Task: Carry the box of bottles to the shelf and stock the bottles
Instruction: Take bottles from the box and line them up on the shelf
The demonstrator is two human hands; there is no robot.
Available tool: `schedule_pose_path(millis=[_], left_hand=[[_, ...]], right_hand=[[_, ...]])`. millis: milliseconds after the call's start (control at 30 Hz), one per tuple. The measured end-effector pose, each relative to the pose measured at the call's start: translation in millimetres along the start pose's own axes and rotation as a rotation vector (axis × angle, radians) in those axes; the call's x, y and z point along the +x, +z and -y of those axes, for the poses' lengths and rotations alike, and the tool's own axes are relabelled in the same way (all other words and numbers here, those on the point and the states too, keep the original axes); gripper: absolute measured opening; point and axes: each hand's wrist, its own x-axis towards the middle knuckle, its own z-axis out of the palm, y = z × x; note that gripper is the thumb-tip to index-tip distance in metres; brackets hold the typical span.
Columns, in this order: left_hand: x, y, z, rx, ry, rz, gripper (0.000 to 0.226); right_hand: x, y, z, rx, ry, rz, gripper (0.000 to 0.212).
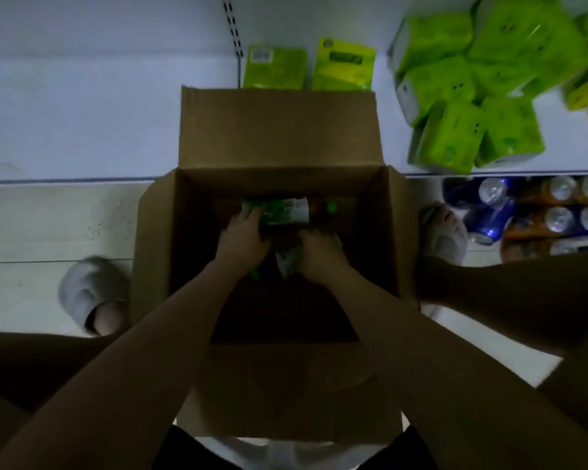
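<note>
An open brown cardboard box (279,130) stands on the floor between my feet, its flaps up. Both my arms reach down inside it. My left hand (241,239) grips a green-labelled bottle (286,212) lying near the far wall of the box. My right hand (319,252) is closed around another bottle with a pale label (287,262), lower down. A green cap (331,207) shows to the right. The rest of the box's inside is dark. A white shelf board (82,113) lies just beyond the box.
Two green pouches (306,64) stand on the shelf behind the box. Several bright green tissue packs (472,89) are piled at the right. Cans in blue and orange packs (540,212) sit on a lower level. My grey slippers (89,293) flank the box.
</note>
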Motion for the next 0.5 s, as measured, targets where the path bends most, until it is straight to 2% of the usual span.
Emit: schedule_pose_path(millis=[100, 200, 300, 400, 500], left_hand=[[29.9, 11.1, -5.4, 0.116, 0.081, 0.043, 0.071], [45.8, 14.8, -11.8, 0.257, 0.079, 0.125, 0.076], [46.2, 21.9, -15.9, 0.432, 0.052, 0.087, 0.072], [43.5, 33.4, -13.7, 0.451, -0.013, 0.085, 0.076], [43.4, 50.2, -10.8, 0.428, -0.001, 0.111, 0.082]], right_hand=[[8.4, 1.3, -13.0, -0.200, -0.046, 0.022, 0.054], [0.4, 10.1, -29.0, -0.349, -0.001, 0.089, 0.074], [-4.9, 20.6, -28.7, -0.470, 0.035, 0.088, 0.079], [-7.0, 31.1, -29.2, -0.517, 0.092, 0.146, 0.081], [-9.0, 41.1, -36.0, -0.451, 0.119, 0.235, 0.093]])
